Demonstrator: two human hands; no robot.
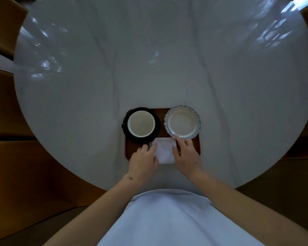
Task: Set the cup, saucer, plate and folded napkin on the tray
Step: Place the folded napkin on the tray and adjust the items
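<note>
Marble tabletop (pixel 167 59), round and pale, fills the view, its edges cut off by the frame. Near the person sits a brown wooden tray (pixel 161 119), mostly hidden under its load. On it, a black saucer (pixel 156 128) carries a white cup (pixel 141 123) at left; a scalloped plate (pixel 182 121) lies at right. A folded white napkin (pixel 164 150) overhangs the near rim. Left hand (pixel 143 161) and right hand (pixel 187 154) rest loosely spread on its side edges, fingertips partly hidden.
</note>
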